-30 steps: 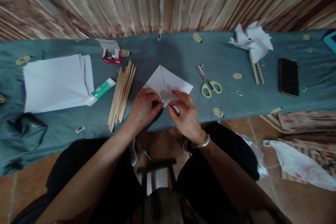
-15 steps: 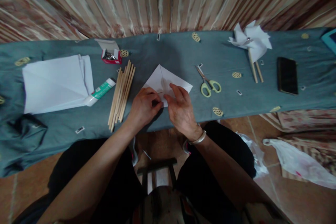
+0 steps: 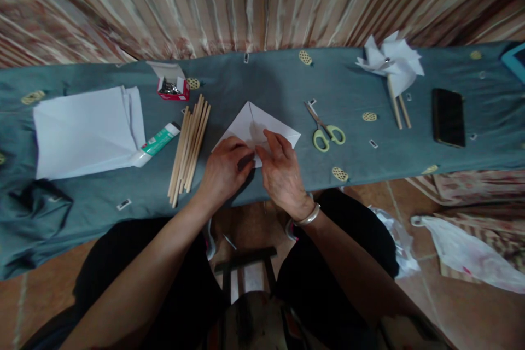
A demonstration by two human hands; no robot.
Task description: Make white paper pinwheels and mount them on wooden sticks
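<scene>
Both hands rest on the folded white paper sheet (image 3: pixel 256 126) at the near edge of the grey-blue cloth table (image 3: pixel 262 82). The left hand (image 3: pixel 223 169) pinches its near corner; the right hand (image 3: pixel 281 167) presses flat fingers on it. A bundle of wooden sticks (image 3: pixel 189 145) lies just left, green-handled scissors (image 3: pixel 326 131) right. Compared with one second ago, the right hand has moved further onto the paper.

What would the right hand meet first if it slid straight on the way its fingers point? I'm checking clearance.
The right hand already rests on the folded paper; beyond its far corner, only bare cloth, as far as shows.
</scene>
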